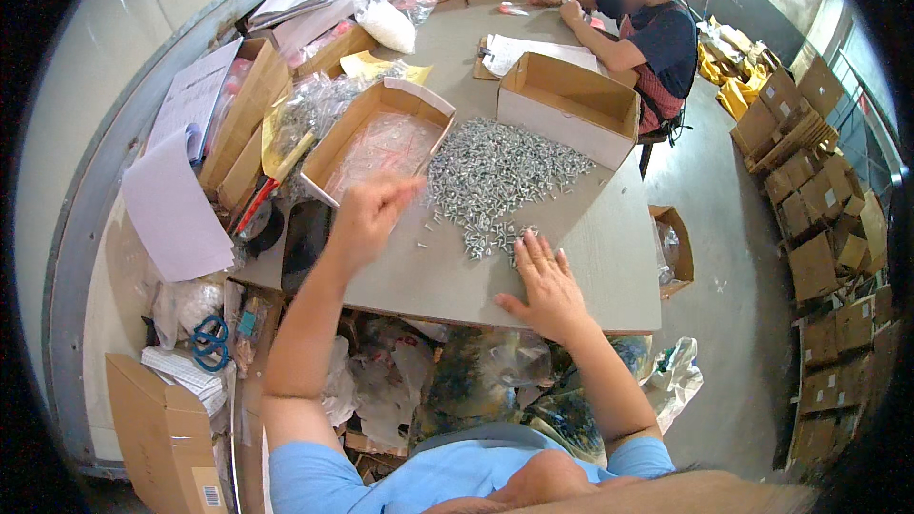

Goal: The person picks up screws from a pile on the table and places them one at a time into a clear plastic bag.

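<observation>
A heap of small silver screws [505, 171] is spread over the grey table [609, 271]. My right hand [547, 287] lies palm down with its fingers stretched out, the fingertips touching the near edge of the heap. My left hand [369, 219] is closed beside the heap's left edge, close to an open cardboard box [324, 148]. Whatever its fingers may hold cannot be made out. In that box lie clear plastic bags [386, 154] with red lines. Behind the heap stands another open carton [562, 116], with its bare inside showing.
A co-worker [657, 38] sits at the far right, hands on the table near a clipboard [538, 54]. Papers [176, 205], boxes and bags crowd the left side. Blue-handled scissors [209, 343] hang at the lower left. Cartons [819, 266] are stacked along the right.
</observation>
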The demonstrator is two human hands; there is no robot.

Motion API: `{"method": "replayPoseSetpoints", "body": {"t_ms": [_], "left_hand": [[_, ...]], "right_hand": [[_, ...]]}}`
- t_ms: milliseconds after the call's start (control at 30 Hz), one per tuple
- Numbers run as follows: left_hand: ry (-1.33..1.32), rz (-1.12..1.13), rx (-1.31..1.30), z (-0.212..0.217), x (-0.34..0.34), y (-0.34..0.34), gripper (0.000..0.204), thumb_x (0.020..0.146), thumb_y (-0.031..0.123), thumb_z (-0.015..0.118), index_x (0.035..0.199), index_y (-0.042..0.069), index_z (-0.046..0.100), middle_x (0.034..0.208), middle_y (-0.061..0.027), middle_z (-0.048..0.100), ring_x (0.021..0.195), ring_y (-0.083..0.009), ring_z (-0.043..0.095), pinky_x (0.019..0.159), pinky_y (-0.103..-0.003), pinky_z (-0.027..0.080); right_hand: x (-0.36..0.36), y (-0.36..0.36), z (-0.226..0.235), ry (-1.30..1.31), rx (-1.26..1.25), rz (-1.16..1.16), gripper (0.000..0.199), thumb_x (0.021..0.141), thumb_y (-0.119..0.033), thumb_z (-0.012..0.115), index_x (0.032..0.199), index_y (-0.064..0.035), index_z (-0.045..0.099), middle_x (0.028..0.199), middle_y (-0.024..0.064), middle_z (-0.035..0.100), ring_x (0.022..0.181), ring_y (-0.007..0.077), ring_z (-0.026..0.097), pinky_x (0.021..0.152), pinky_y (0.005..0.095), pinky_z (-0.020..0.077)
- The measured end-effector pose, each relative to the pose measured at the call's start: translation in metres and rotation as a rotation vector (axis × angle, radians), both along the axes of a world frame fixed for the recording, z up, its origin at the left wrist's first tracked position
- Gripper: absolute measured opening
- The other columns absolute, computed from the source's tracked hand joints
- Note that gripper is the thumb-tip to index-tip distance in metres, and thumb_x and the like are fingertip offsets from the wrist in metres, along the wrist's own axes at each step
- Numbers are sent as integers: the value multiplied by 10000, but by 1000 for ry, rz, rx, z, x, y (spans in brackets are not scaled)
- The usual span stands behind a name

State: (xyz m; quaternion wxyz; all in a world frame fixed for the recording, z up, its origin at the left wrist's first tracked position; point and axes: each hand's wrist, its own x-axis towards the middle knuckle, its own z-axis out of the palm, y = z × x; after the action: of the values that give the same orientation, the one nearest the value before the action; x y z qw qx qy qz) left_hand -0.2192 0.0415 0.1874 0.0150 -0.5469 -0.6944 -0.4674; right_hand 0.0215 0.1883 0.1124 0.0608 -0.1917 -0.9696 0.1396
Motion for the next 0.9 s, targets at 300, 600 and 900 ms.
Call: {"method": "replayPoseSetpoints", "body": {"t_ms": [300, 600, 900], "left_hand": [[-1012, -99, -51, -94, 108, -87, 238, 750, 79, 780, 646, 29, 572, 635, 26, 531, 584, -54, 447, 524, -232, 366], [-1160, -286, -250, -173, 153, -95, 56, 792, 36, 713, 806, -9, 682, 994, -118, 669, 885, -172, 626, 783, -303, 498], [-1281, -426, -496, -223, 181, -71, 349, 761, 61, 752, 1080, 18, 618, 1028, -73, 661, 905, -127, 599, 813, -299, 487]], "right_hand": [[35, -2, 1, 301, -279, 71, 732, 705, -166, 764, 1354, -62, 442, 1432, 146, 377, 1303, 326, 381, 1053, 429, 346], [35, 6, 8, 331, -463, -40, 586, 667, -72, 746, 1211, -65, 529, 1206, 166, 508, 1095, 340, 525, 922, 391, 453], [22, -1, 4, 368, -313, -125, 377, 715, -55, 648, 1080, -33, 557, 1087, 174, 527, 1033, 373, 515, 887, 429, 445]]}}
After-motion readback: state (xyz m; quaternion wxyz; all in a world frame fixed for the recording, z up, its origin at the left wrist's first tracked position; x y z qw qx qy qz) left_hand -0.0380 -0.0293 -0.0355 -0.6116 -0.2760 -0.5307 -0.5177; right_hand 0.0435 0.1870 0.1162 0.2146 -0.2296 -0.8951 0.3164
